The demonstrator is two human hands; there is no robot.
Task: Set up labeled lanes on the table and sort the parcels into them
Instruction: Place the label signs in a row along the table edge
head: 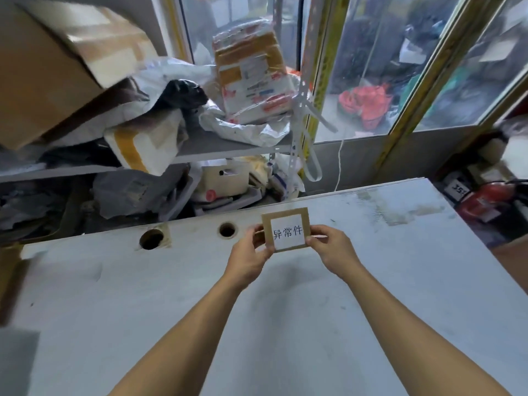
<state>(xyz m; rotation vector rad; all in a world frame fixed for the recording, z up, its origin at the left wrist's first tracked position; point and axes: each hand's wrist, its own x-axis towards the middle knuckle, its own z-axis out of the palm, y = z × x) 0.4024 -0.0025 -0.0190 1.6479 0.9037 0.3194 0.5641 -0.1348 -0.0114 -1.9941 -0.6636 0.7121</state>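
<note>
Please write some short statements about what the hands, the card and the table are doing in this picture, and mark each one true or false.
1. Both hands hold the card. True: left hand and right hand pinch its side edges.
2. The card is blank. False: its white label bears three printed characters.
3. The table has two round holes. True.
4. Parcels already lie on the table. False: they are piled on the shelf behind it.
5. The fire extinguisher is green. False: red.

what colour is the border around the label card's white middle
Brown cardboard, framing the label card held by both hands; head view.
</note>
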